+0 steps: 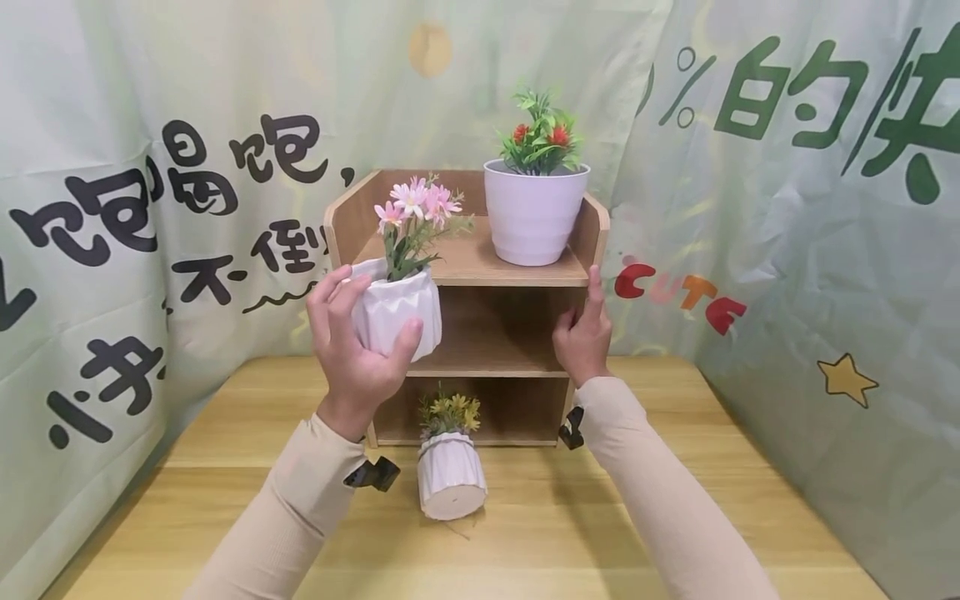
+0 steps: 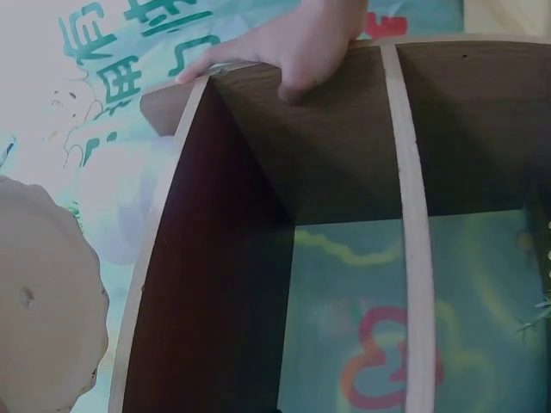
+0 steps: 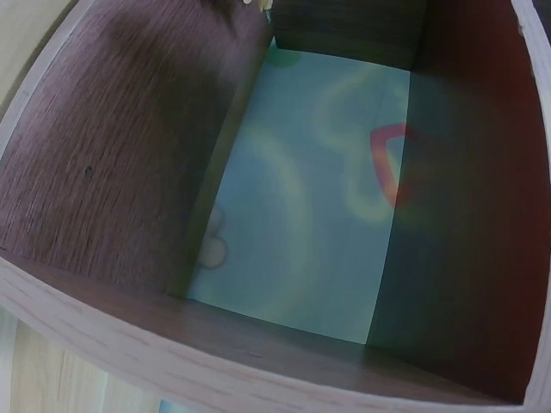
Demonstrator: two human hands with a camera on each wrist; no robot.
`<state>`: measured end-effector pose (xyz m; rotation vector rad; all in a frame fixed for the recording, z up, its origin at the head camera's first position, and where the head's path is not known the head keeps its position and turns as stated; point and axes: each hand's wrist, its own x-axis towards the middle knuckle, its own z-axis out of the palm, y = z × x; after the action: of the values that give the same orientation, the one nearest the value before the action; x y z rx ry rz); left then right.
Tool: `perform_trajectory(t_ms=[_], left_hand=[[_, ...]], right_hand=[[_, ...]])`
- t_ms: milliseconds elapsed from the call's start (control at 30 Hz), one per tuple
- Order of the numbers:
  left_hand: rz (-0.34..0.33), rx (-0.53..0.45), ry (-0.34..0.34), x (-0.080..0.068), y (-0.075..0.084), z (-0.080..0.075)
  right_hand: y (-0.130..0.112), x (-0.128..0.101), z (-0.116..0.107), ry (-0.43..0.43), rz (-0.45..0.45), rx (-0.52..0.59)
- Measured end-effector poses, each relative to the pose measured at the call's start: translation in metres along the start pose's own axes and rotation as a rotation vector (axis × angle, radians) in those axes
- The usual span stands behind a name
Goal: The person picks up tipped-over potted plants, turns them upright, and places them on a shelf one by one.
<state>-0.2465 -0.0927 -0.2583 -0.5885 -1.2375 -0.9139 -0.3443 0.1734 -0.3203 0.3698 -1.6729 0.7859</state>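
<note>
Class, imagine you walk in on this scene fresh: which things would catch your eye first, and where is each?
First, the left hand gripping a white ribbed pot of pink flowers, raised before the wooden shelf. Next, the red-flowered plant in a white pot on the shelf's top. The right hand holds the shelf's right side; another small pot lies tipped on the table.

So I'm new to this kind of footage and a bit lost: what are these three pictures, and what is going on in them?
No machine here: a person wears three cameras. The head view looks down at both arms. The left hand grips a white ribbed pot of pink flowers in front of a wooden shelf unit. The right hand holds the unit's right side. A larger white pot of red flowers stands on top; a yellow-flowered pot lies tipped on the table. The wrist views show the shelf's inside up close.
</note>
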Motion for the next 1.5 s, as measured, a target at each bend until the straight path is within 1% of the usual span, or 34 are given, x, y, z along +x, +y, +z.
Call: perform_trajectory(t_ms=[167,400,600,700,833,933,1133,1267,1367,1500], left_hand=[[-0.004,-0.004,-0.020,0.006,-0.002,0.007],[0.013,-0.007,-0.049,0.012,-0.006,0.014],[0.025,-0.001,-0.043,0.014,-0.009,0.018],[0.023,0.012,-0.047,0.015,-0.011,0.020],[0.015,0.036,-0.071,0.017,-0.013,0.025],[0.017,0.052,-0.092,0.019,-0.015,0.028],[0.032,0.114,-0.102,0.022,-0.015,0.033],[0.045,0.079,-0.111,0.025,-0.014,0.038],[0.055,0.028,-0.089,0.027,-0.014,0.044],[0.081,0.030,-0.061,0.027,-0.015,0.050]], right_hand=[[0.000,0.002,0.000,0.006,0.001,0.003],[0.000,0.004,0.000,0.006,0.000,-0.008],[0.001,0.003,0.003,0.018,0.006,0.011],[0.002,0.002,0.004,0.018,0.012,0.018],[0.001,0.001,0.004,0.017,0.017,0.023],[0.001,0.001,0.003,0.017,0.021,0.022],[0.001,-0.001,0.003,0.014,0.024,0.018],[0.002,-0.002,0.003,0.017,0.018,0.018],[0.002,-0.002,0.003,0.018,0.010,0.020],[0.001,-0.002,0.002,0.007,0.012,0.009]])
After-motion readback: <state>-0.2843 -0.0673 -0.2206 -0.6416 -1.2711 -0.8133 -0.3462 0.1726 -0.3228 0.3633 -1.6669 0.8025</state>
